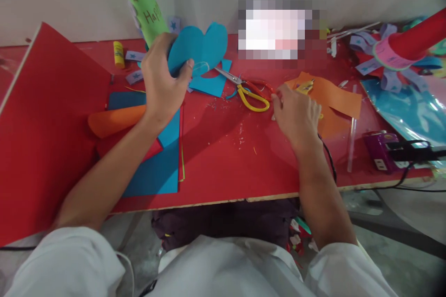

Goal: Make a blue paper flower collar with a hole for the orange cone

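Observation:
My left hand [162, 74] is closed on a blue paper heart [198, 48], its thumb across the lower edge. Faint light lines mark the heart near the thumb. Just right of it lie scissors [249, 90] with one yellow and one red handle, the blades pointing at a blue paper offcut [211, 84]. My right hand [298, 109] rests low over the table with fingers curled, beside the red handle. What its fingertips hold, if anything, is hidden. Orange paper [343, 100] and a small yellow piece [305, 87] lie behind that hand.
A red board [49, 134] stands at left by blue sheets [153, 176] and rolled orange paper [116, 120]. A glue stick [119, 54] and green lettered tube [144, 4] are behind. At right are a purple box [381, 148], cables and a red tube [427, 35] with a pink ring.

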